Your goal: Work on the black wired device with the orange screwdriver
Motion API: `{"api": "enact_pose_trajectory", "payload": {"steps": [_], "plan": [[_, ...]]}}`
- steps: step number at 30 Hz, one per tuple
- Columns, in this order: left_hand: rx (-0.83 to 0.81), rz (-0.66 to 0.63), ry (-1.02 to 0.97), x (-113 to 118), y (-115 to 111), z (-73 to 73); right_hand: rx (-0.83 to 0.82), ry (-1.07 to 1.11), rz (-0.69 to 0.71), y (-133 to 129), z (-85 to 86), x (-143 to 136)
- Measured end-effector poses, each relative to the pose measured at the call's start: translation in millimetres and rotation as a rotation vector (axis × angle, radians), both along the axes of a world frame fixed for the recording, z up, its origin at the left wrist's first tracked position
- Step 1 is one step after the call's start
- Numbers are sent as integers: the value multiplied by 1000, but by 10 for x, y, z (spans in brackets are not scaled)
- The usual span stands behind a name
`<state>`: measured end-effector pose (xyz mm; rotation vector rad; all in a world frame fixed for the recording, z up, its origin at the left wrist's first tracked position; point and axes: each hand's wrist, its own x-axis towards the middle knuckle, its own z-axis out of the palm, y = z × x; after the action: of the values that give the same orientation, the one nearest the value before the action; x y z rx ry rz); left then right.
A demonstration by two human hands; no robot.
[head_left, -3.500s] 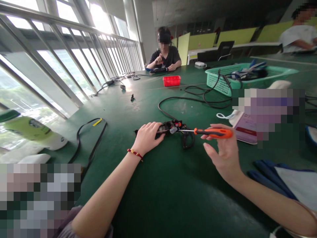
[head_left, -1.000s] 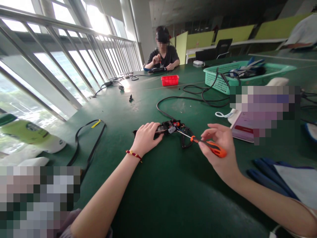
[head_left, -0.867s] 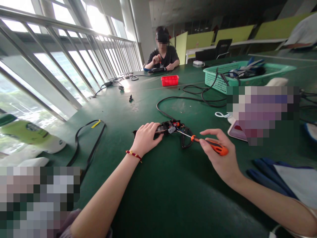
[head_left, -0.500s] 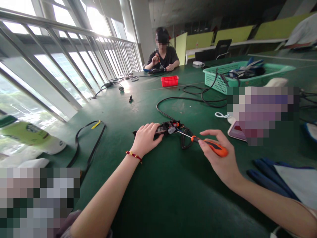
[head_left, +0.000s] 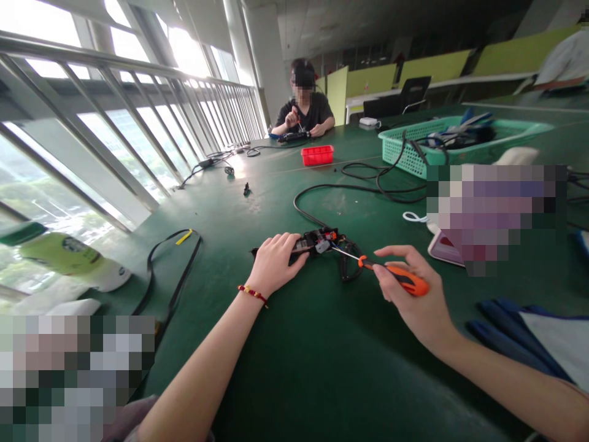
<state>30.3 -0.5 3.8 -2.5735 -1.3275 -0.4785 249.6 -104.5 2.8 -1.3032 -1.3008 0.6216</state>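
A green table (head_left: 276,380) is filling most of the view. A black cable (head_left: 331,185) is curving across it to a black device (head_left: 322,244), which is lying mid-view with red and grey parts showing. Compared with a few seconds ago, an orange-and-black screwdriver (head_left: 368,263) is sloping down toward its handle instead of sitting nearly level; its tip is pointing at the same area, so work seems to be staying at one spot. Whether the tip is actually touching, I cannot tell. The right hand (head_left: 418,307) is holding the handle in a narrow grip. The left hand (head_left: 277,261) is curling closely over the device's left part, holding it on the table.
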Motion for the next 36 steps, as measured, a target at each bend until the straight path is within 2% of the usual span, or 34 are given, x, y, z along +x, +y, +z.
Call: {"api": "enact_pose_trajectory", "payload": {"steps": [2, 6, 8, 10, 12, 14, 16, 20, 28, 33, 36], "plan": [[-7, 0, -2, -3, 1, -5, 35, 14, -10, 17, -30, 8], [-31, 8, 10, -10, 16, 8, 228, -15, -21, 44, -74, 29], [-75, 2, 22, -19, 24, 54, 211, -126, 32, 26, -60, 27], [-153, -1, 46, -39, 29, 131, 93, -284, 173, -2, -36, 12], [-251, 33, 83, -81, 28, 223, 7, -459, 376, -21, -22, -9], [-341, 114, 110, -152, 28, 309, 10, -619, 547, -21, -25, -27], [-417, 194, 113, -257, 39, 379, 35, -720, 629, -8, -40, -32], [-525, 259, 110, -563, 101, 508, 7, -728, 654, 15, -63, -23], [-591, 544, 47, -1271, 131, 751, 3, -668, 633, 2, -37, -31], [-639, 767, 11, -1531, 102, 848, 16, -681, 625, -1, -48, -25], [-543, 901, 9, -1566, 72, 902, 29, -686, 620, -1, -58, -25]]}}
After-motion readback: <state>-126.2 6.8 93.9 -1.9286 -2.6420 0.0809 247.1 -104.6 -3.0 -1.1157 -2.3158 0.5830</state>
